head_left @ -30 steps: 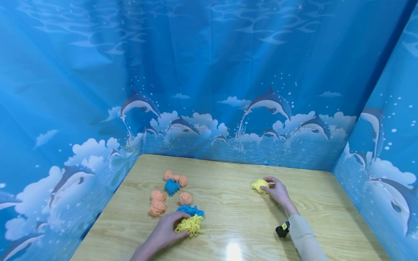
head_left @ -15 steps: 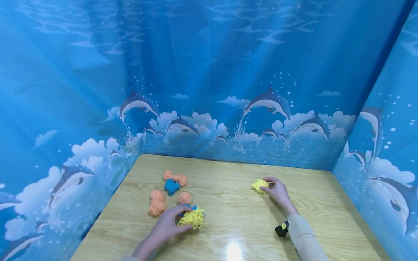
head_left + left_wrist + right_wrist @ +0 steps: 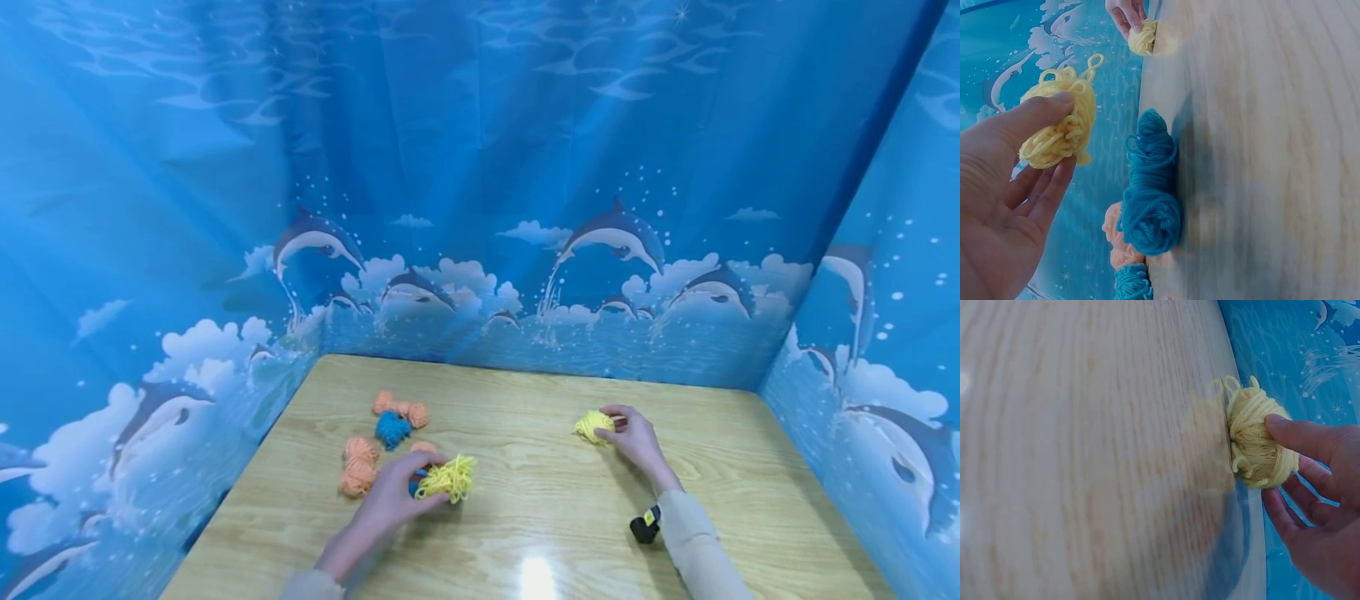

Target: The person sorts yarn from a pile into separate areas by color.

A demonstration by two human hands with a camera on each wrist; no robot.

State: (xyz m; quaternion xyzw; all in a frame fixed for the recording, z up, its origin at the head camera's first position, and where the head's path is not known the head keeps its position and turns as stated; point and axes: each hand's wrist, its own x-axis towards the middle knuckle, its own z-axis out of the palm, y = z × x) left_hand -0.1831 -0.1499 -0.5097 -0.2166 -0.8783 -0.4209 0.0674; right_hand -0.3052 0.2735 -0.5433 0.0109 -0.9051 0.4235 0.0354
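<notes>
In the head view my left hand (image 3: 392, 498) pinches a loopy bundle of yellow yarn (image 3: 452, 479) between thumb and fingers. The left wrist view shows this bundle (image 3: 1063, 128) held up off the table. Behind it, mostly covered by the hand in the head view, a blue yarn skein (image 3: 1150, 187) lies on the table. Further right, my right hand (image 3: 636, 437) grips a second yellow yarn ball (image 3: 594, 426) from its right side. In the right wrist view that ball (image 3: 1260, 437) sits at the tabletop, thumb on one side and fingers on the other.
Left of centre on the wooden table (image 3: 510, 417) lie a peach yarn bundle (image 3: 359, 467), another peach bundle (image 3: 412, 413) and a blue yarn ball (image 3: 392, 429). A peach ball (image 3: 423, 447) shows partly behind the left hand. A dolphin-print curtain (image 3: 480, 208) surrounds the table.
My left hand has raised the yellow bundle and carried it slightly right and away from me, covering more of the blue skein and the peach ball. The right hand stays on its yellow ball.
</notes>
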